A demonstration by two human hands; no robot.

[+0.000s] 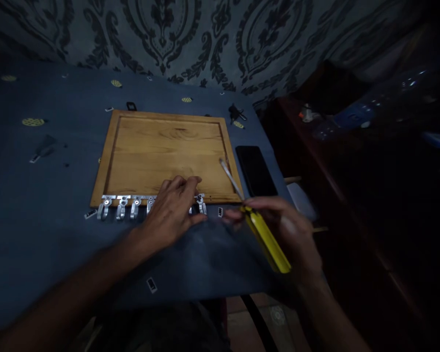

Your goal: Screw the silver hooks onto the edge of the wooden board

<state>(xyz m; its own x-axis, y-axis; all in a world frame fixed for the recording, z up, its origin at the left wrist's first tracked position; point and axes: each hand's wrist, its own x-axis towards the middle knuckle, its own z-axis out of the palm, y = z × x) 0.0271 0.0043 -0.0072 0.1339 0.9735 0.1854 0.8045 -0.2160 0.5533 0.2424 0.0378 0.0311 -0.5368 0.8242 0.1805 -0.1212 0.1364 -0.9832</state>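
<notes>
A wooden framed panel [168, 146] lies on the cloth-covered table. Along its near edge runs a metal hook rail [122, 200] with several curved silver hooks. My left hand [172, 205] is laid across the right part of the rail, fingers bent over the panel's edge and thumb on the near side, so it holds the rail and hides some hooks. In my right hand [293, 230] is a screwdriver [267, 239] with a yellow handle. Its metal shaft points away from me, over the panel's near right corner, clear of the hooks.
A black phone [255, 170] lies right of the panel. Behind the panel are a small black object [236, 113] and a black buckle-like piece [131, 106]. A clear plastic bottle [363, 115] is at the far right. Patterned wall covering [216, 39] rises behind the table.
</notes>
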